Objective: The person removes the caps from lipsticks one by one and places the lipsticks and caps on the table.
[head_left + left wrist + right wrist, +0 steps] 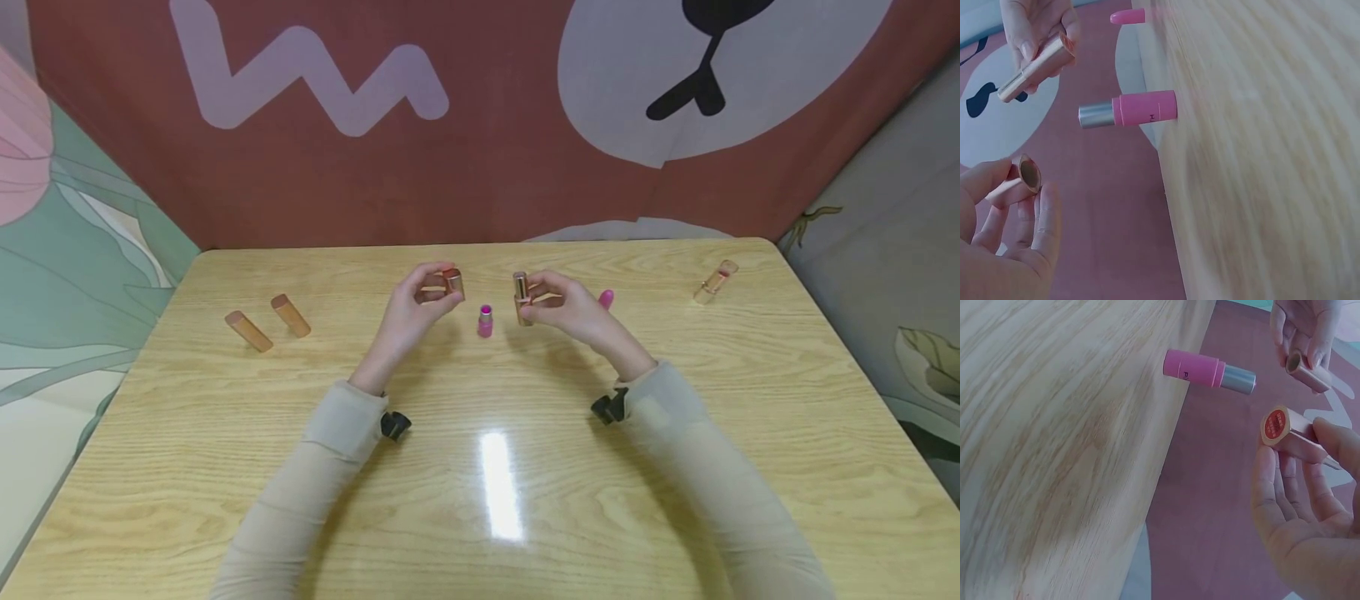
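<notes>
My left hand pinches a small rose-gold lipstick cap between thumb and fingertips. Its hollow end shows in the left wrist view. Across from it, my right hand holds a rose-gold lipstick tube upright, gripped near its lower part; a red label marks the tube's bottom. Cap and tube are apart, both held over the table. Between the hands, an uncapped pink lipstick with a silver collar stands on the table. Partly behind the right hand is a pink cap.
Two rose-gold lipsticks are on the left side of the wooden table. At the far right lies a lipstick with a clear cap. A red-brown patterned cloth hangs behind the back edge.
</notes>
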`<state>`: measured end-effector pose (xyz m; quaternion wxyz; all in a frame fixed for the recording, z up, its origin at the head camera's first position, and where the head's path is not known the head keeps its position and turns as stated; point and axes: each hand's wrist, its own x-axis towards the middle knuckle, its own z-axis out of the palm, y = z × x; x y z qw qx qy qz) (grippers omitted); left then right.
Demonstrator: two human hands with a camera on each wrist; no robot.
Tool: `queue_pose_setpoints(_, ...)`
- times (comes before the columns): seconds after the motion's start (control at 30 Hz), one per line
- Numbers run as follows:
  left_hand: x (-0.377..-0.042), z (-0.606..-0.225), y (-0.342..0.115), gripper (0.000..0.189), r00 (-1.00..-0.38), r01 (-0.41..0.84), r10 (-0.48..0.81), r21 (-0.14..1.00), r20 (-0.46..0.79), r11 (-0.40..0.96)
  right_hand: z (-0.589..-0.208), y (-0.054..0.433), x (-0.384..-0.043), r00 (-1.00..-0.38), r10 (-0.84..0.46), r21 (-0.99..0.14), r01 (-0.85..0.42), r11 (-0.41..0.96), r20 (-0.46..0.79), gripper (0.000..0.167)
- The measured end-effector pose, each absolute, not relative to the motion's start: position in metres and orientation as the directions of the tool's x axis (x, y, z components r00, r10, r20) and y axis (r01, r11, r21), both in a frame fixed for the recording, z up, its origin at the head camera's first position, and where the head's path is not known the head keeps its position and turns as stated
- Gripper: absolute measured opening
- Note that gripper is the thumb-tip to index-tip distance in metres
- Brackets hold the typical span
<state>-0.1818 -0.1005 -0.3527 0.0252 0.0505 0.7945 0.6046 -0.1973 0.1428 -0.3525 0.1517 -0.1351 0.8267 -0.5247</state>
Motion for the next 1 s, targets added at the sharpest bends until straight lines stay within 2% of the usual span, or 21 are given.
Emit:
queue_pose_setpoints(0.3, -0.185, -0.358, -0.104, 0.045, -0.993, 0.056, 0.117, 0.957, 0.024, 0.284, -0.353, 0.146, -0.198, -0.916, -0.391, -0.908, -0.089, 0.41, -0.087, 0.037)
queue_pose_setpoints(0.63, -0.187, -0.359, -0.11, 0.044, -0.992, -0.002, 0.116, 0.951, -0.04, 0.311, -0.355, 0.148, -0.2, -0.942, -0.325, -0.892, -0.073, 0.447, -0.086, 0.034)
queue_pose_setpoints(1.0, -0.19, -0.362, -0.115, 0.041, -0.994, -0.004, 0.103, 0.943, -0.04, 0.332, -0.358, 0.154, -0.203, -0.943, -0.323, -0.906, -0.062, 0.418, -0.084, 0.03)
